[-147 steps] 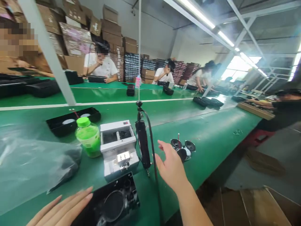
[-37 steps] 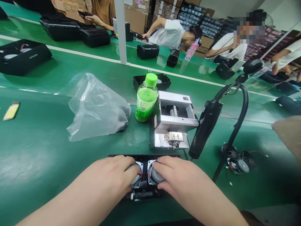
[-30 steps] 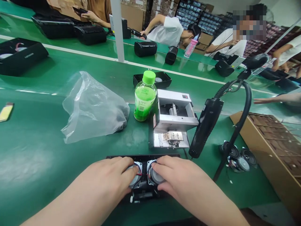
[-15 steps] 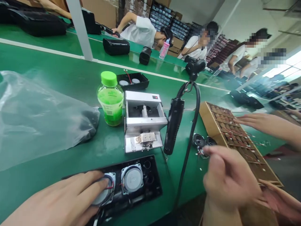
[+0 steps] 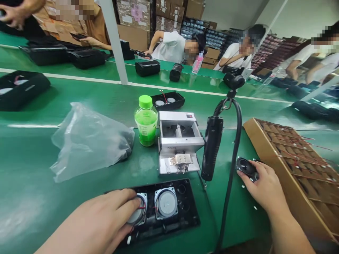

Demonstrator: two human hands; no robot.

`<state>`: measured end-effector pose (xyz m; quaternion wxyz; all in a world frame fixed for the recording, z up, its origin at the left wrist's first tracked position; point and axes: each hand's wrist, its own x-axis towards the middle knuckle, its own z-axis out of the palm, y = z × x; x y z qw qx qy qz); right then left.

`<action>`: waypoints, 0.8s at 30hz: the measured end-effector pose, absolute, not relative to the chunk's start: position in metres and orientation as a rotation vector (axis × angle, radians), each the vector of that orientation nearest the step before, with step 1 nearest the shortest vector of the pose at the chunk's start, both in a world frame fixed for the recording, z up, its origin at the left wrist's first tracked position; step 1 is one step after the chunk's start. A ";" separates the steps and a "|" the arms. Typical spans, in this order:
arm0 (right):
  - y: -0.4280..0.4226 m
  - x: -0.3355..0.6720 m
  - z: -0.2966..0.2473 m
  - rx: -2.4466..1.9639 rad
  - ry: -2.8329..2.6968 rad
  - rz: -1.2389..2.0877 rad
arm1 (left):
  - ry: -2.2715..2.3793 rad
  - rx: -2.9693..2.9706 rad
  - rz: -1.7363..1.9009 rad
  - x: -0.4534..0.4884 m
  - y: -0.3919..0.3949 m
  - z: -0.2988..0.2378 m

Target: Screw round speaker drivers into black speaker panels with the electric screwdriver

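A black speaker panel point(image 5: 182, 211) lies at the near edge of the green table, with two round silver speaker drivers set in it. My left hand point(image 5: 106, 220) rests on the left driver point(image 5: 136, 215), fingers curled over it. The right driver point(image 5: 166, 203) is uncovered. My right hand point(image 5: 261, 187) is out to the right, its fingers closed round a small black loose speaker point(image 5: 245, 166) beside a cardboard tray point(image 5: 267, 155).
A white screw-feeder box point(image 5: 178, 141), a green bottle point(image 5: 146, 121), a clear plastic bag point(image 5: 87, 141) and a hanging black electric screwdriver point(image 5: 212, 148) with its cable stand behind the panel. Black speaker housings lie on the far belt. Several people work across the table.
My right hand left the right driver, swung right and closed on a loose speaker. A cardboard tray of parts slid in on the right. My left hand stayed on the left driver.
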<state>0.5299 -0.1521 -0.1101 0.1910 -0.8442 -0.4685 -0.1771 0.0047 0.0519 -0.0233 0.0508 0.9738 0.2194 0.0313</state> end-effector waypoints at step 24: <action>-0.043 0.391 0.006 -1.620 -1.168 0.430 | 0.587 3.045 0.233 -0.004 0.054 -0.028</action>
